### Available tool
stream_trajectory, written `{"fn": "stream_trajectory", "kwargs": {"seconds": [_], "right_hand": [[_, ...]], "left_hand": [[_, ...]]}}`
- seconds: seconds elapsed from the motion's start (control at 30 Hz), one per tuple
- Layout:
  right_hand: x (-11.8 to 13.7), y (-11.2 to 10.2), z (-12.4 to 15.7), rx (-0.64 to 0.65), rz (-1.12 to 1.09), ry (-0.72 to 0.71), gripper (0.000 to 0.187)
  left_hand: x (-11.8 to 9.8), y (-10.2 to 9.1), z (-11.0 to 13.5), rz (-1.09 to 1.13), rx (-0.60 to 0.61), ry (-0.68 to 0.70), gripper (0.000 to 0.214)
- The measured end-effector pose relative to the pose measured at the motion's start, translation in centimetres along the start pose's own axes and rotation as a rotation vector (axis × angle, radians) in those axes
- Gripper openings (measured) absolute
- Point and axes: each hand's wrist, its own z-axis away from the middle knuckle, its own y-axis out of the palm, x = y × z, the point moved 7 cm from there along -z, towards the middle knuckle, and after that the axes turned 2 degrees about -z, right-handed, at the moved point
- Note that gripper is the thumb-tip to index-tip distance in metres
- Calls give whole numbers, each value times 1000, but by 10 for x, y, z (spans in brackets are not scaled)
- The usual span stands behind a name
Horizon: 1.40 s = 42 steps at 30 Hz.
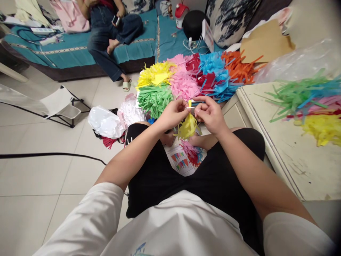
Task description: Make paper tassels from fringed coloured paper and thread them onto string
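Note:
A yellow paper tassel (188, 127) hangs between my hands, its top loop sticking up over a thin white cord (190, 107). My left hand (174, 113) pinches the cord on the left of the loop. On the other side, my right hand (210, 114) has its thumb and index finger closed on the cord close to the tassel. Below, between my legs, a pink, red and blue tassel bunch (192, 153) rests on a printed sheet (179, 160) with coloured pictures.
Piles of cut tissue fringe lie ahead: green (155, 99), yellow (154, 74), pink (183, 83), blue (213, 64) and orange (239, 67). More fringe (322, 128) covers part of the cabinet top (301, 170) at right. A folding stool (60, 103) stands left; a person (106, 32) sits on the sofa.

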Motion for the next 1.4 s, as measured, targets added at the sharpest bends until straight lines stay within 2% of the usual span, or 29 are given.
{"fn": "stream_trajectory", "kwargs": {"seconds": [0.27,0.5,0.63,0.7,0.83,1.03,1.27,1.4], "right_hand": [[0,-4,-2,-53,183,-91,53],[-4,-12,-4,-90,74,2,67],[-1,-13,-4,-108,76,-4,69],[2,-14,-3,-132,119,-21,66],[11,-19,0,-193,223,-80,56],[15,-20,0,-212,296,-122,47],[12,-17,1,-165,277,-142,34],[10,-16,1,-150,264,-123,31]], "left_hand": [[1,1,-1,103,41,30,18],[5,-1,-3,90,36,47,21],[4,4,-4,123,97,59,23],[2,5,-3,127,110,66,22],[-1,1,-2,95,55,64,20],[-2,-1,-1,104,10,71,18],[-1,1,-1,90,42,80,20],[-1,6,1,38,99,84,25]]}}
